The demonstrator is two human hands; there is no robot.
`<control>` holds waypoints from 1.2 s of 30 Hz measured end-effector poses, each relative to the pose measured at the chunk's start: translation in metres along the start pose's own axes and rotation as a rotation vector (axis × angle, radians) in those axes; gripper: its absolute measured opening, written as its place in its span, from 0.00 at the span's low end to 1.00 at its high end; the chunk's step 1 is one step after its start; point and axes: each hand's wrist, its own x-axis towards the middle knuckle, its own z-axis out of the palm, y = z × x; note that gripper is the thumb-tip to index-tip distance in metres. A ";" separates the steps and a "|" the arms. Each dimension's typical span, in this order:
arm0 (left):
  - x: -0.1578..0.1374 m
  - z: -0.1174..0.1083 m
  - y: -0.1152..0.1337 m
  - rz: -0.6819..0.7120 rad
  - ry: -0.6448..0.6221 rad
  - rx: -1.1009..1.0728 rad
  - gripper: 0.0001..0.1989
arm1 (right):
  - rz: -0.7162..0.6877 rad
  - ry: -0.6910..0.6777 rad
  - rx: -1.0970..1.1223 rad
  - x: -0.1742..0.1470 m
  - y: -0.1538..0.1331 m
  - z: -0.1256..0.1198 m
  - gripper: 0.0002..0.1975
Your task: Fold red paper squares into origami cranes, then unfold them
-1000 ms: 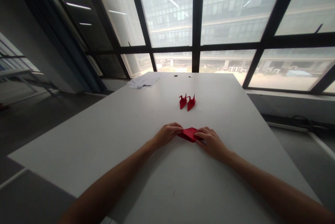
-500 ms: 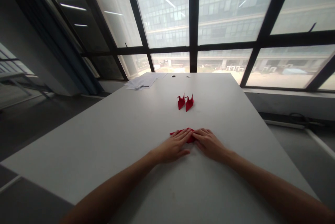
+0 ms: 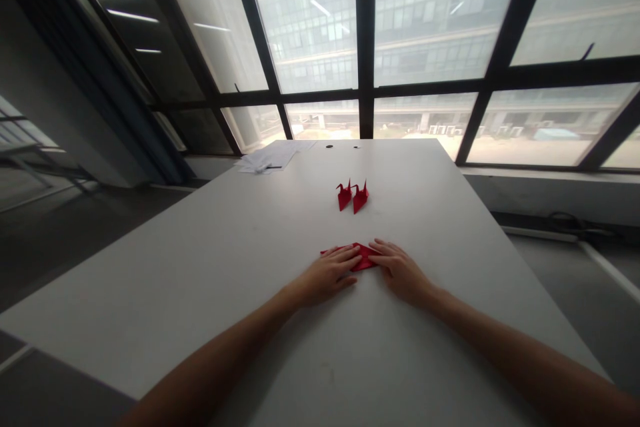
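A folded piece of red paper (image 3: 364, 258) lies flat on the white table (image 3: 240, 247), partly covered by my hands. My left hand (image 3: 327, 275) rests on its left part, fingers stretched out and lying flat. At the paper's right end, my right hand (image 3: 403, 275) touches it with extended fingertips, the thumb side toward the middle. Beyond the hands stand two red origami cranes, the left crane (image 3: 345, 197) close beside the right crane (image 3: 361, 198).
White paper sheets (image 3: 263, 158) lie at the table's far left edge with a dark pen (image 3: 273, 167) on them. Two small holes show near the far edge. Large windows (image 3: 425, 20) rise behind the table, and a blue curtain (image 3: 115, 94) hangs at the left.
My right hand has slid right along the red paper, away from my left hand, uncovering more of its middle. The left hand stays on the paper. The view has shifted slightly.
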 end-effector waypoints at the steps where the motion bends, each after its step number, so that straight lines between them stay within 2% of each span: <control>1: 0.001 0.000 -0.001 -0.014 0.021 -0.005 0.28 | 0.015 0.021 -0.006 0.000 0.000 0.000 0.25; 6: 0.004 -0.005 -0.004 -0.025 0.118 -0.064 0.19 | 0.174 0.305 0.042 0.005 0.008 -0.008 0.21; 11: 0.004 -0.008 0.001 -0.146 0.176 -0.139 0.17 | 0.218 0.345 0.095 0.006 0.010 -0.011 0.16; 13: 0.004 -0.009 0.003 -0.185 0.178 -0.165 0.13 | 0.180 0.333 0.085 0.006 0.005 -0.011 0.14; 16: 0.004 -0.009 0.005 -0.159 0.165 -0.183 0.08 | 0.081 0.241 0.049 0.004 -0.003 -0.011 0.10; 22: 0.006 -0.003 -0.001 -0.104 0.218 -0.196 0.10 | 0.006 0.004 -0.069 0.005 -0.009 -0.010 0.04; 27: 0.006 -0.001 0.000 -0.063 0.250 -0.205 0.10 | 0.025 0.004 -0.086 0.006 -0.006 -0.008 0.07; 33: 0.008 -0.001 0.004 -0.137 0.294 -0.161 0.11 | 0.050 0.037 -0.066 0.007 -0.006 -0.007 0.07; 36: 0.010 -0.001 0.004 -0.125 0.283 -0.143 0.10 | 0.045 0.056 -0.053 0.007 -0.008 -0.010 0.10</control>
